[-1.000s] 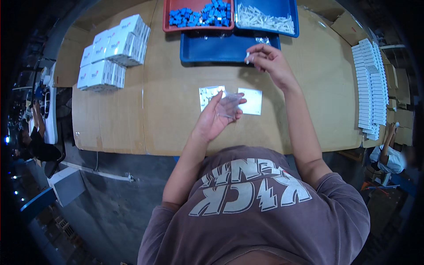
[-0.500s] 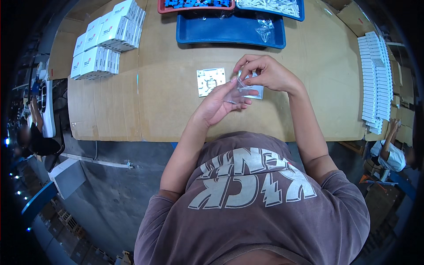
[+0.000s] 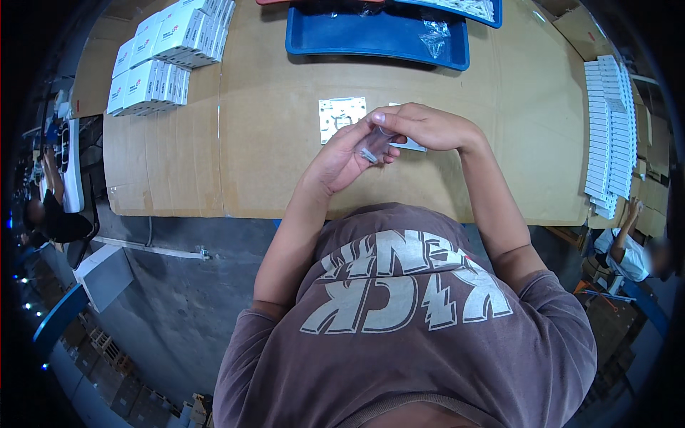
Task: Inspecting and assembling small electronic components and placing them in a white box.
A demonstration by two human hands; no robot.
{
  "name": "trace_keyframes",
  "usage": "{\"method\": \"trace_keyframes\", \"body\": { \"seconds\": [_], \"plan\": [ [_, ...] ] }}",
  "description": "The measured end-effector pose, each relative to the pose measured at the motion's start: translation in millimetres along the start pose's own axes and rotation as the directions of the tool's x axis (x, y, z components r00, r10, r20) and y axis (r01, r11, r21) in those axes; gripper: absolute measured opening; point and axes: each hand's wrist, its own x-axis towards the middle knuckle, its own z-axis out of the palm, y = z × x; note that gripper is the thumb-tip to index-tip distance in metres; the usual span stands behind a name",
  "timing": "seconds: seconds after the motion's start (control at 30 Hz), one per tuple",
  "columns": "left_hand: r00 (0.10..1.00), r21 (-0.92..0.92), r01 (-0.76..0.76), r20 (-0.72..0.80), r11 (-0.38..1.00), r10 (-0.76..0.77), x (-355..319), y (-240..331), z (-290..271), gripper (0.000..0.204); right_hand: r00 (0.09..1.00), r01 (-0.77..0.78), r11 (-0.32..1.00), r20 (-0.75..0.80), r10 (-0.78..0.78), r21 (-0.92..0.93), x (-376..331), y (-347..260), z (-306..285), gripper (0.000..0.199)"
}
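Note:
A small clear plastic bag [image 3: 374,145] with a few tiny whitish pieces at its bottom lies against my left palm. My left hand [image 3: 337,162] is closed around it, thumb at its upper end. My right hand [image 3: 437,128] comes over from the right, fingers bent down and thumb meeting the bag's upper edge; its fingertips are mostly hidden. Just beyond my left hand, a square white plate [image 3: 338,114] with cut-outs lies flat. Under my right hand a second white flat piece [image 3: 412,145] shows only in part.
A blue tray [image 3: 371,44] holding crumpled clear bags sits at the far side, with another tray [image 3: 498,13] of white parts behind. White boxes [image 3: 171,39] are stacked at far left; a row of thin white boxes [image 3: 606,135] lines the right edge. Co-workers sit at both sides.
My right hand has turned flatter over the bag, its thumb now on the upper edge. The bag's small contents show lower in it. The whole view has shifted slightly.

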Motion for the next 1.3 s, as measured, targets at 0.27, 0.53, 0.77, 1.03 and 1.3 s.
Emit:
{"method": "trace_keyframes", "body": {
  "seconds": [0.27, 0.53, 0.77, 1.03, 1.3],
  "plan": [
    [1.000, 0.061, 0.015, -0.026, 0.998, -0.013, 5.5, -2.8, 4.3, 0.041, 0.993, 0.112, 0.970, -0.001, -0.116, -0.216, 1.5, 6.0, -0.8, 0.061],
    [0.999, -0.004, 0.039, 0.008, 0.999, -0.039, 3.4, -5.2, -0.5, 0.043, 0.999, -0.010, 0.999, -0.033, 0.008, -0.041, -1.5, -5.3, 1.8, 0.058],
    [1.000, 0.134, 0.020, 0.007, 0.991, -0.021, 3.1, -11.1, -14.2, 0.040, 0.985, 0.006, 0.998, 0.172, 0.006, -0.068, 9.5, 1.0, 6.7, 0.062],
    [0.987, -0.081, 0.160, 0.021, 0.984, -0.159, -1.7, -20.0, -11.4, 0.062, 0.856, 0.183, 0.948, -0.431, -0.284, -0.261, 7.5, 0.5, -101.4, 0.032],
    [0.978, -0.041, 0.209, 0.021, 0.977, -0.208, -5.9, -31.7, -9.5, 0.061, 0.444, -0.124, 0.803, -0.756, -0.481, -0.583, 73.6, -20.2, -215.7, 0.023]
  ]
}}
